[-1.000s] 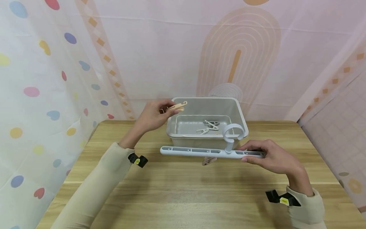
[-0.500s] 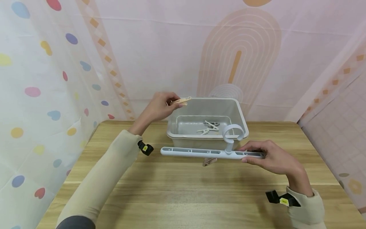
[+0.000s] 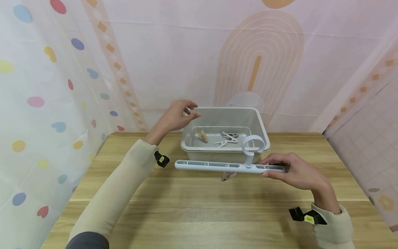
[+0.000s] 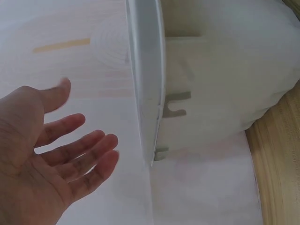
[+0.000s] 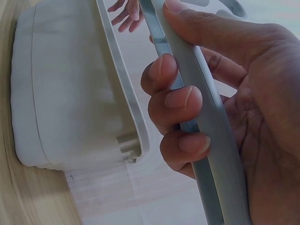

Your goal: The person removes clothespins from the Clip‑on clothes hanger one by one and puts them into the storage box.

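Over the left rear corner of a grey plastic bin [image 3: 224, 149], my left hand [image 3: 175, 118] hovers with thumb and fingers apart; the left wrist view shows the palm bare. A blurred beige clothespin [image 3: 203, 136] is inside the bin, below that hand. White clothespins [image 3: 220, 143] and a dark grey clothespin [image 3: 234, 134] lie on the bin's floor. In front of the bin my right hand [image 3: 300, 174] grips one end of a pale blue bar hanger [image 3: 211, 166], fingers curled around it in the right wrist view. The hanger's ring hook points up. A pinkish clothespin [image 3: 228, 176] shows below its bar.
The bin stands at the back of a wooden table [image 3: 199, 211], close to a patterned cloth backdrop [image 3: 174, 69]. More patterned cloth runs along the left side. Each sleeve carries a black wrist mount [image 3: 161, 159].
My left hand has moved right and away, over the bin, and let go of the beige clothespin, which is now inside. The right hand and hanger have stayed in place.
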`<state>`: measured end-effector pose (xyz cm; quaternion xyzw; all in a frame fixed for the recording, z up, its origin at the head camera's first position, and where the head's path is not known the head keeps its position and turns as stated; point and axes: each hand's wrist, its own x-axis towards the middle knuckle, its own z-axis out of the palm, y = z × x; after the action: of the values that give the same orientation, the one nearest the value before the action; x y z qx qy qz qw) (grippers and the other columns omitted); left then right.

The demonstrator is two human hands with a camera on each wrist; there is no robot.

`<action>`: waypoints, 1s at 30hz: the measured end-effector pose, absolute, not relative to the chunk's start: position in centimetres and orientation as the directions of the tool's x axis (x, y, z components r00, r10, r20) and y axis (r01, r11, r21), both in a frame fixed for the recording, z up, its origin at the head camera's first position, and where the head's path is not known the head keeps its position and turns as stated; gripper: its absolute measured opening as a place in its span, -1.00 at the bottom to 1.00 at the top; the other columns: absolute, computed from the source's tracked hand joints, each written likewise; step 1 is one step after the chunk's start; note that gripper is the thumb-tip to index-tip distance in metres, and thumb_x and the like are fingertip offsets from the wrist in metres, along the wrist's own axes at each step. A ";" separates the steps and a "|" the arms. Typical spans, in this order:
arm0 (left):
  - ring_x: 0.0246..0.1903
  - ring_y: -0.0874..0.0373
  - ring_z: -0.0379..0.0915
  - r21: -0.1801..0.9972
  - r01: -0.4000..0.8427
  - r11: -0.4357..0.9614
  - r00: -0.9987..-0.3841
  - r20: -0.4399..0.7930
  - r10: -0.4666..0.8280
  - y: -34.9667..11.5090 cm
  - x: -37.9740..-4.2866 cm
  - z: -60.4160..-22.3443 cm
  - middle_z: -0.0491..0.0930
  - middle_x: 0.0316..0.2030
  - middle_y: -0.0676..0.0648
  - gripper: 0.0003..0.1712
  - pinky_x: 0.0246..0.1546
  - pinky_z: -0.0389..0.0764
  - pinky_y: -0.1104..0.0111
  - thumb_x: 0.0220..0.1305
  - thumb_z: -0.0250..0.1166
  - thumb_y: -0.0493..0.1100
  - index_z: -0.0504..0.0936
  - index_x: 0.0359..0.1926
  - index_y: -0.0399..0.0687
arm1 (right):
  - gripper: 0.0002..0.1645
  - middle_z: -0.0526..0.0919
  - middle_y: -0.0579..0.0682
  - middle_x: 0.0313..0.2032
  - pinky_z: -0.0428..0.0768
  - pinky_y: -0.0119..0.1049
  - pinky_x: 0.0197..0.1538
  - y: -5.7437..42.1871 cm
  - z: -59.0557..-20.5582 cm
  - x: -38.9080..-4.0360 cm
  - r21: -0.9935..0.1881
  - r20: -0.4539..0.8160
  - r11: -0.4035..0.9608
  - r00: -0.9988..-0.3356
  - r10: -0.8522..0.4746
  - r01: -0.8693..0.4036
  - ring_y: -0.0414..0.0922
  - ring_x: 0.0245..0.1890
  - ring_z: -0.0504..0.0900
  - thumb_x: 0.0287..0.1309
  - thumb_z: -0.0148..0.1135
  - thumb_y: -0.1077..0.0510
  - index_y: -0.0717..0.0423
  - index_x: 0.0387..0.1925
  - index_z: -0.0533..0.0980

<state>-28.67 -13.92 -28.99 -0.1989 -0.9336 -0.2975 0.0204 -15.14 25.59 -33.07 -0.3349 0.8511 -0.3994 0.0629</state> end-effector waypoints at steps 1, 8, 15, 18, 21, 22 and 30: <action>0.07 -0.12 0.62 0.549 0.385 0.741 -0.919 0.157 0.362 -14.0 -28.6 -29.0 0.61 0.21 -0.28 -0.45 0.09 0.64 0.03 0.44 0.31 0.04 0.58 0.26 -0.25 | -0.75 0.73 -0.26 -0.34 0.56 -0.41 -0.31 25.6 -33.1 -15.1 -0.722 0.159 0.459 -0.769 -0.619 -0.518 -0.34 -0.40 0.57 0.26 0.42 0.16 -0.19 -0.05 0.69; 0.20 -0.16 0.54 0.557 0.397 0.730 -0.913 0.161 0.374 -14.6 -27.9 -29.0 0.53 0.31 -0.24 -0.33 0.20 0.57 -0.02 0.46 0.24 0.18 0.50 0.35 -0.19 | -0.76 0.76 -0.20 -0.33 0.56 -0.41 -0.29 25.5 -32.9 -15.1 -0.720 0.154 0.466 -0.774 -0.615 -0.513 -0.34 -0.39 0.59 0.27 0.42 0.14 -0.18 -0.05 0.68; 0.32 -0.11 0.43 0.593 0.405 0.696 -0.909 0.176 0.379 -15.1 -26.5 -29.3 0.50 0.36 -0.20 -0.28 0.25 0.54 -0.01 0.47 0.20 0.25 0.44 0.42 -0.10 | -0.75 0.76 -0.23 -0.32 0.56 -0.41 -0.28 25.5 -33.0 -15.1 -0.715 0.158 0.471 -0.776 -0.611 -0.516 -0.34 -0.39 0.58 0.27 0.42 0.13 -0.20 -0.05 0.69; 0.34 -0.10 0.41 0.608 0.418 0.676 -0.903 0.194 0.384 -15.4 -25.9 -29.7 0.49 0.37 -0.19 -0.25 0.27 0.53 -0.03 0.46 0.18 0.28 0.41 0.44 -0.09 | -0.76 0.76 -0.22 -0.32 0.55 -0.42 -0.28 25.5 -33.0 -15.1 -0.713 0.160 0.473 -0.777 -0.609 -0.518 -0.34 -0.38 0.57 0.27 0.42 0.12 -0.21 -0.05 0.69; 0.35 -0.11 0.41 0.618 0.434 0.656 -0.895 0.214 0.390 -15.6 -25.4 -30.2 0.49 0.37 -0.19 -0.23 0.27 0.54 -0.04 0.46 0.18 0.29 0.40 0.45 -0.09 | -0.77 0.77 -0.19 -0.32 0.55 -0.42 -0.29 25.4 -33.0 -15.1 -0.713 0.160 0.474 -0.777 -0.608 -0.517 -0.34 -0.39 0.57 0.27 0.42 0.11 -0.21 -0.05 0.69; 0.35 -0.10 0.41 0.618 0.437 0.653 -0.894 0.220 0.391 -15.6 -25.2 -30.3 0.49 0.37 -0.19 -0.23 0.27 0.54 -0.03 0.46 0.18 0.29 0.40 0.46 -0.09 | -0.77 0.77 -0.17 -0.32 0.55 -0.42 -0.29 25.4 -33.0 -15.1 -0.713 0.159 0.474 -0.778 -0.608 -0.517 -0.34 -0.39 0.57 0.27 0.42 0.11 -0.21 -0.05 0.69; 0.40 -0.05 0.37 0.665 0.426 0.613 -0.899 0.232 0.372 -15.9 -23.4 -31.0 0.42 0.43 -0.14 -0.25 0.34 0.49 0.01 0.47 0.19 0.25 0.34 0.50 0.00 | -0.76 0.76 -0.24 -0.33 0.56 -0.41 -0.28 25.4 -32.9 -15.2 -0.712 0.161 0.474 -0.777 -0.608 -0.518 -0.33 -0.38 0.58 0.27 0.42 0.13 -0.21 -0.06 0.68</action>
<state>-23.35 -15.91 -30.97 -0.2224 -0.8973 -0.3795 0.0353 -15.18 25.39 -32.89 -0.3287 0.8565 -0.3938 0.0572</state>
